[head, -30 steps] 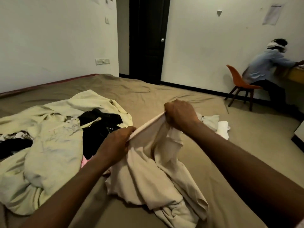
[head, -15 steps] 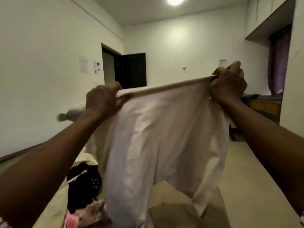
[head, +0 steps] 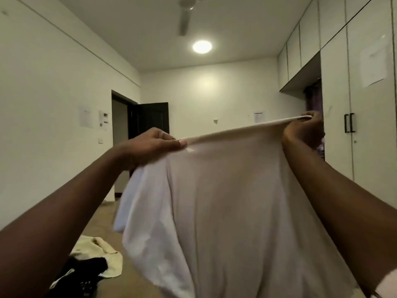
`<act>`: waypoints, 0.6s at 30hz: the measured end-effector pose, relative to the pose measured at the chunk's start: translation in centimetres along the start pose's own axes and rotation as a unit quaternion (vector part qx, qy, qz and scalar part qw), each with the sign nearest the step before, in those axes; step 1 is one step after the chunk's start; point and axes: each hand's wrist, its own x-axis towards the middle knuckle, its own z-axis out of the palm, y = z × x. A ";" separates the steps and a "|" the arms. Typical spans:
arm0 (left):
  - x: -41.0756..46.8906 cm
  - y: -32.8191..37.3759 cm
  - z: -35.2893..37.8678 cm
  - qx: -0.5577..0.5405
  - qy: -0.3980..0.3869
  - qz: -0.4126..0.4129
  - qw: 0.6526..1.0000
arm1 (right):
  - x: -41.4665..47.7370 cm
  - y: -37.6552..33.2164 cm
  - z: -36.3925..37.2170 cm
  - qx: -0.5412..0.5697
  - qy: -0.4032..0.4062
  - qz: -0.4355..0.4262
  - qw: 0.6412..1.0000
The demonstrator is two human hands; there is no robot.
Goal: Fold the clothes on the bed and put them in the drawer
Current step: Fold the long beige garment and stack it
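A pale cream garment hangs spread in the air in front of me, its top edge stretched taut. My left hand pinches the left end of that edge. My right hand grips the right end, held higher. The cloth hangs down and hides most of the bed. At the lower left a heap of clothes lies on the bed: a cream piece and a black piece.
The brown bed sheet shows at the bottom left. White wardrobe doors with black handles stand on the right. A dark open door is at the back left. A ceiling fan and lamp are overhead.
Both hands lifted the cream garment off the bed and pulled its top edge wide apart. My view has tilted up towards the ceiling and wardrobe.
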 end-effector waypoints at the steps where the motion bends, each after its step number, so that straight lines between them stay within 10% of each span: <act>1: -0.3 0.1 1.0 -0.041 -0.029 -0.018 0.999 | 0.3 0.0 0.0 0.013 0.026 0.005 1.000; 6: -2.1 -2.8 5.8 -0.203 -0.158 -0.096 0.962 | 0.8 2.2 2.5 0.042 0.020 -0.014 0.999; 12: -8.2 -15.0 7.7 -0.392 -0.105 -0.150 0.902 | -10.6 10.7 12.3 -0.024 -0.178 -0.025 0.983; 18: -16.8 -31.6 5.0 -0.296 -0.024 -0.319 0.900 | -32.0 25.3 22.3 -0.123 -0.437 0.056 0.889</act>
